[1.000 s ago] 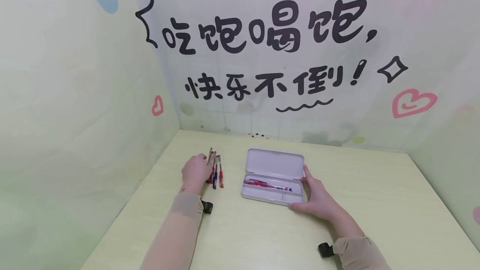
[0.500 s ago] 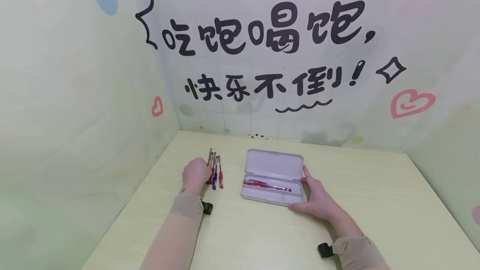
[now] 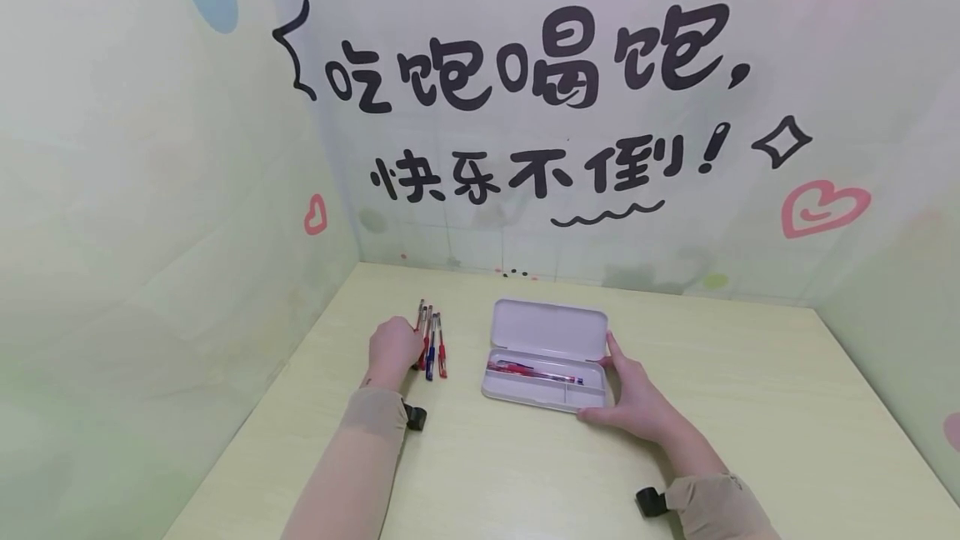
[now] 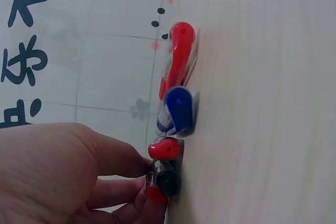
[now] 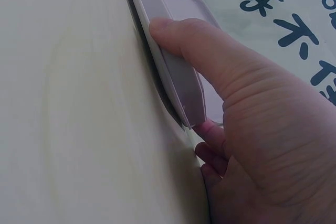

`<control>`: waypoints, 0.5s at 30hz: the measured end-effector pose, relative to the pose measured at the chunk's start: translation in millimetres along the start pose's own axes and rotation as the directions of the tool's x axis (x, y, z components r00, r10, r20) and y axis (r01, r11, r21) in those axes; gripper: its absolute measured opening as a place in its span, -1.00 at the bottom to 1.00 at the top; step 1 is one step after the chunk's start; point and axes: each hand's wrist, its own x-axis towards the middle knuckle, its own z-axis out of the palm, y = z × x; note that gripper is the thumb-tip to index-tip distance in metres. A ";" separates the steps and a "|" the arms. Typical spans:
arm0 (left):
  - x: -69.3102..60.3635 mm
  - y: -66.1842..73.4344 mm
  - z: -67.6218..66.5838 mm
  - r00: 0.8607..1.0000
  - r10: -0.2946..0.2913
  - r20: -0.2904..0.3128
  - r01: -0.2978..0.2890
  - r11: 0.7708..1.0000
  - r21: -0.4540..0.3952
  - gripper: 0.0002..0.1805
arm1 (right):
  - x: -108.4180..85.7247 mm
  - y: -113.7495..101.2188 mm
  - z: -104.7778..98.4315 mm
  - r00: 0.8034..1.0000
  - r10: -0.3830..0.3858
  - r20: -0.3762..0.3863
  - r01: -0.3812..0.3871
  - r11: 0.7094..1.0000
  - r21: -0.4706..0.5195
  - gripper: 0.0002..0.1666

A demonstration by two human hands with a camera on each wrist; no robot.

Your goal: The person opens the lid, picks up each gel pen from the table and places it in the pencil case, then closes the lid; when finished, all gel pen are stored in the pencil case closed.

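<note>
The pencil case (image 3: 522,390) lies in front of you, right of centre on the pale table (image 3: 525,473), its lid (image 3: 549,330) swung back on the far side.

Your left sleeve (image 3: 345,465) runs up from the bottom of the head view and leans a little to the right, so that this forearm points almost straight away from you. Your right sleeve (image 3: 723,507) enters at the lower right corner, and that forearm slants forward and to the left, toward the case.

Your right hand (image 3: 636,397) is spread around the case's right end: the thumb lies on the near edge, the index finger reaches up beside the lid, and the other fingers fold in behind the end, so you have it in a side grip. Your left hand (image 3: 395,348) is back upward over the left side of the loose pens (image 3: 430,361), well apart from the case. Its thumb and fingers are drawn narrow, pinching around a dark-ended pen (image 4: 167,179) and a red one beside it; you cannot tell whether both are held.

To the right of these come another red end, a blue and a red. More pens (image 3: 525,370) lie in the case's long rear compartment.
</note>
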 end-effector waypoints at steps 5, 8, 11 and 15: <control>-1.2 2.1 -2.1 1.000 0.004 0.002 -0.004 1.000 -0.014 -0.70 | -0.3 1.4 0.5 1.000 0.000 -0.002 0.000 1.000 0.002 0.79; -5.4 9.1 -4.4 0.999 0.036 -0.019 -0.036 0.999 -0.022 -0.72 | -0.4 1.5 0.6 1.000 0.000 -0.001 0.000 1.000 0.004 0.80; -9.9 18.4 -4.4 0.994 0.091 -0.061 -0.092 0.996 -0.005 -0.74 | -0.4 1.2 0.5 1.000 -0.001 -0.002 0.001 1.000 0.004 0.80; -17.9 32.3 -0.5 0.976 0.181 -0.121 -0.177 0.983 0.037 -0.78 | 0.1 0.8 0.5 1.000 -0.004 -0.005 0.004 1.000 0.005 0.80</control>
